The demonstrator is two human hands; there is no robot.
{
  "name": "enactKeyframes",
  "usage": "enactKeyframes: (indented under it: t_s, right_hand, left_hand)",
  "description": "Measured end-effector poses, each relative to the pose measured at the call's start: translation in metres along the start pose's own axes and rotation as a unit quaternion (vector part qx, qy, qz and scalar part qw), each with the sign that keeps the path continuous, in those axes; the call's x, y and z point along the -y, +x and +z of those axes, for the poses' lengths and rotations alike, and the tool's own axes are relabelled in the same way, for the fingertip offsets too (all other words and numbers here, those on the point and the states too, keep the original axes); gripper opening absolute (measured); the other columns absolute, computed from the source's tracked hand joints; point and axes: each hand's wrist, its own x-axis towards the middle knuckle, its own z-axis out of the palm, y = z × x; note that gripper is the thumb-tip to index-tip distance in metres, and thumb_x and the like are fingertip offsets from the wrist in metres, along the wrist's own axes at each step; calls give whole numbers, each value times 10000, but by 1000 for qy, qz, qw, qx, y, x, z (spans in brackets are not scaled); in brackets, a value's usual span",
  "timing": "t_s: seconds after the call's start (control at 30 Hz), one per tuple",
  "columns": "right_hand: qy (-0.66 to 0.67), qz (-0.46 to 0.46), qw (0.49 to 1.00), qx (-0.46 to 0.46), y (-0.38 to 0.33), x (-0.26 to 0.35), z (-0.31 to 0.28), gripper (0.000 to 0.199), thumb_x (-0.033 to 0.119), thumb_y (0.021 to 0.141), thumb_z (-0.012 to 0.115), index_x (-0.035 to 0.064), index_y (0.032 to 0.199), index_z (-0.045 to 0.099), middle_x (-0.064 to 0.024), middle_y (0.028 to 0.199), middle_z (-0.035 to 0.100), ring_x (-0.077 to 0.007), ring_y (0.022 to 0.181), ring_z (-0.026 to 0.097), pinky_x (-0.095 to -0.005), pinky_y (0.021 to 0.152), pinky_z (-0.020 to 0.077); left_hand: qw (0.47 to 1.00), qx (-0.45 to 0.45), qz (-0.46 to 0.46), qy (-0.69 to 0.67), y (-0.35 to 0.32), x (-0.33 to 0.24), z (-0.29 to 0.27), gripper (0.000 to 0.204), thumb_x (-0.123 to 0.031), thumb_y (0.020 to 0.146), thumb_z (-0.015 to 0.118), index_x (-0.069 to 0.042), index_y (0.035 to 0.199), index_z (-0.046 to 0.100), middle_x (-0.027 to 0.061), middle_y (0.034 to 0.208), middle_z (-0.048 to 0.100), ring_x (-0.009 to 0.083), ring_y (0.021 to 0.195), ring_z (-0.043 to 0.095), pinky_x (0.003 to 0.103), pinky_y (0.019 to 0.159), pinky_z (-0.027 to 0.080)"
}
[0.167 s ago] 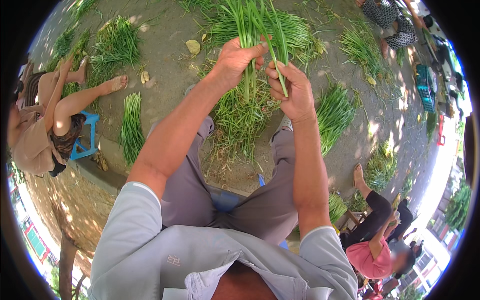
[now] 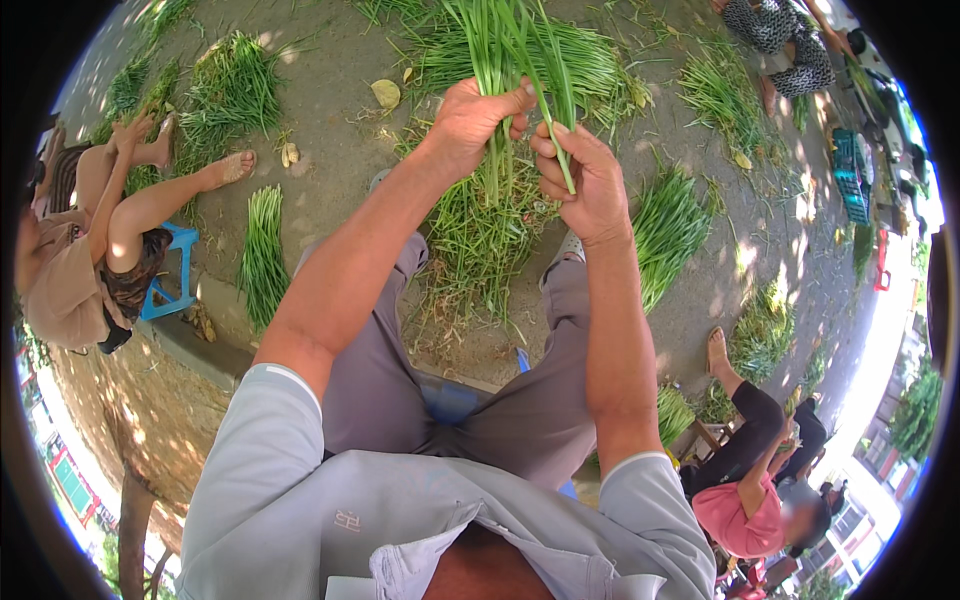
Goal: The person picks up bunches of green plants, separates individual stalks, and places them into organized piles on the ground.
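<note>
Currently: left hand [image 2: 470, 125] fist closed around green chive bundle [image 2: 510, 60], held above ground [image 2: 330, 150] between knees. Right hand [image 2: 585, 180] pinches single stalk [image 2: 560, 150]. Risk: hard pull snaps stalk; loosened fist drops bundle onto trimmings pile [image 2: 480, 240].

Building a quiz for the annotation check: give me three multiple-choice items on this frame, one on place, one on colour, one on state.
1. Where does the neat green bundle on the ground lie?
A. In a basket
B. Left of the person's left leg
C. On the blue stool

2. What colour is the stool under the seated person at left?
A. Blue
B. Red
C. Yellow

3. What is the left hand doing?
A. Resting open on a knee
B. Gripping a bunch of green stalks
C. Holding a knife

Answers: 1 B, it lies on bare dirt beside that leg. 2 A, its frame shows blue. 3 B, fingers wrap the stalks while the right hand pinches one strand.
</note>
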Motion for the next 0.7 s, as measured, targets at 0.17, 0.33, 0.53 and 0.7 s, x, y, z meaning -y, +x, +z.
enactKeyframes:
  t_s: [0.17,0.33,0.53,0.7]
  right_hand:
    - [-7,8,1000,-3,-2,1,2,203,182,1014,514,-6,1071,567,-22,854,525,-42,538,354,-188,424,282]
    - [-3,17,1000,5,-1,1,2,209,183,1019,505,-7,1081,566,-22,857,524,-42,540,352,-189,428,284]
    - [-44,27,999,9,0,-2,11,216,191,1021,508,-5,1087,570,-21,867,536,-39,544,365,-192,431,286]
    - [-84,24,996,1,-3,-7,11,236,212,1010,538,-5,1086,592,-11,858,557,-38,542,383,-199,436,278]
  left_hand:
    - [1000,2,-16,-17,-1,-2,1,135,-165,960,664,-44,1019,655,5,768,613,105,658,545,263,630,453]
    - [999,-32,-3,-43,2,1,0,84,-112,907,700,-57,931,642,38,822,633,129,659,557,295,573,449]
    - [995,-97,-11,-1,4,10,-6,62,-77,916,650,-62,882,600,25,765,587,125,594,530,298,517,422]
    - [979,-199,-25,25,4,6,-1,73,-45,918,617,-49,863,569,33,749,566,124,551,494,284,480,392]
